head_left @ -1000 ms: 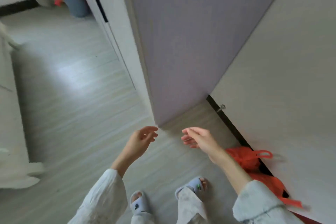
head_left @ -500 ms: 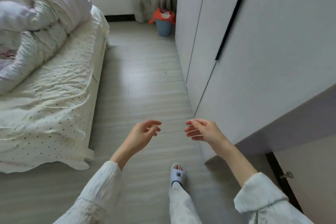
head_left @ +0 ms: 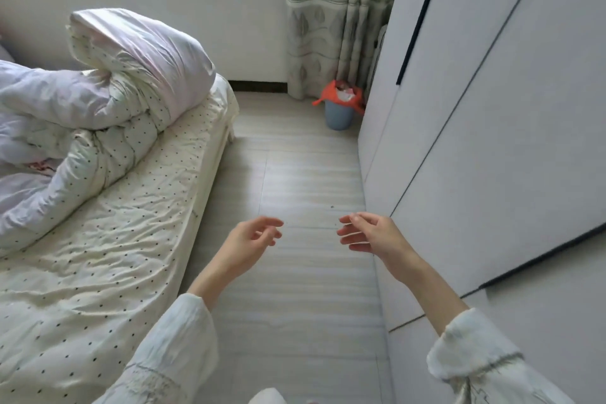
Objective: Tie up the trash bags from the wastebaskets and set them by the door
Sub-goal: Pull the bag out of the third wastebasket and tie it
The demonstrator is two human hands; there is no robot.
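My left hand and right hand hang loosely open, holding nothing. Blue wastebasket with orange trash bag sits well ahead, far corner, between curtain and wardrobe.

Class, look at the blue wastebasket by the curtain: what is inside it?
The blue wastebasket holds an orange trash bag, open, with pale crumpled waste showing at the top. Anything deeper is covered by the bag.
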